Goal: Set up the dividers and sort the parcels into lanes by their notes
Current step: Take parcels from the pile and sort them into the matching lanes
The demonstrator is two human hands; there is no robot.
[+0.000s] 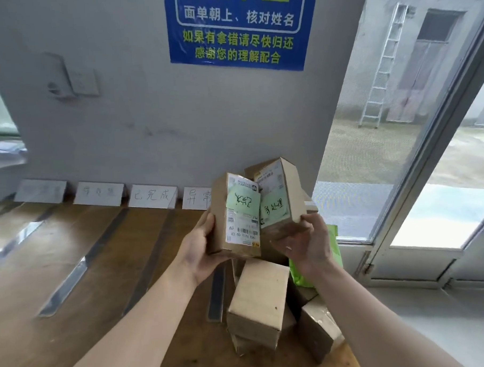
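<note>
My left hand [200, 246] grips a small cardboard parcel [237, 219] with a green handwritten note and a barcode label facing me. My right hand [311, 242] holds a second parcel [277, 198], also with a green note, just behind and to the right of the first. Both are raised above the wooden table [73, 274]. Several flat dividers [105, 244] lie on the table as long strips, marking lanes. White lane signs [152, 196] with handwriting lean against the wall at the lanes' far ends. More plain parcels [258, 299] are piled at the table's right end.
A green bag [335, 251] lies behind the pile at the table's right edge. A glass door [400, 148] stands to the right, and a blue poster [237, 31] hangs on the wall. Papers [4, 155] are stacked at the far left.
</note>
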